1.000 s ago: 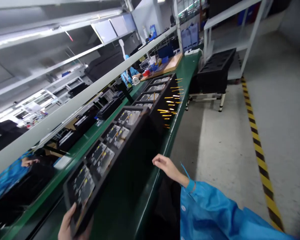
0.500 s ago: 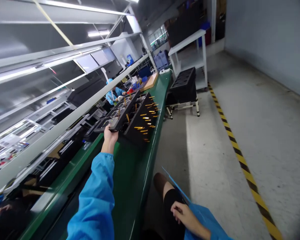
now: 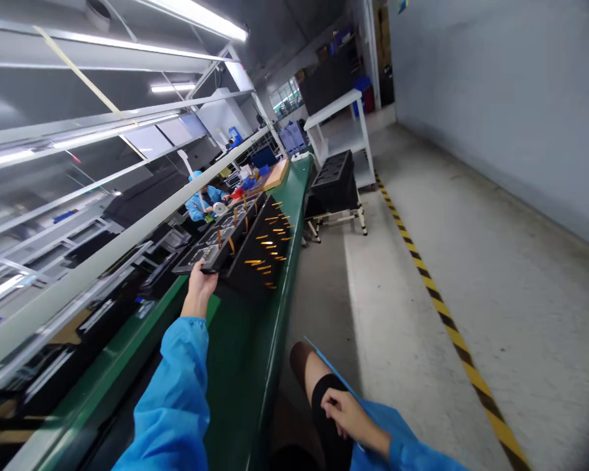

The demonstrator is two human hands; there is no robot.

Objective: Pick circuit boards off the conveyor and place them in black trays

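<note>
My left arm in a blue sleeve stretches far forward along the green conveyor bench (image 3: 245, 353). My left hand (image 3: 199, 281) grips the near end of a black tray (image 3: 220, 242) of circuit boards, which lies atop a stack of black trays (image 3: 262, 255) with yellow tags. My right hand (image 3: 346, 415) rests on my thigh near the blue coat's hem, its fingers curled and closed; nothing visible in them.
A person in a blue coat (image 3: 201, 199) works at the bench's far side. A white rack (image 3: 341, 131) and a low stand stacked with black trays (image 3: 334, 180) sit on the grey floor. A yellow-black stripe (image 3: 451, 333) runs along the aisle.
My left hand has carried the tray from close by me out onto the distant stack. My right hand has dropped from the bench edge to my lap. The view has tilted upward.
</note>
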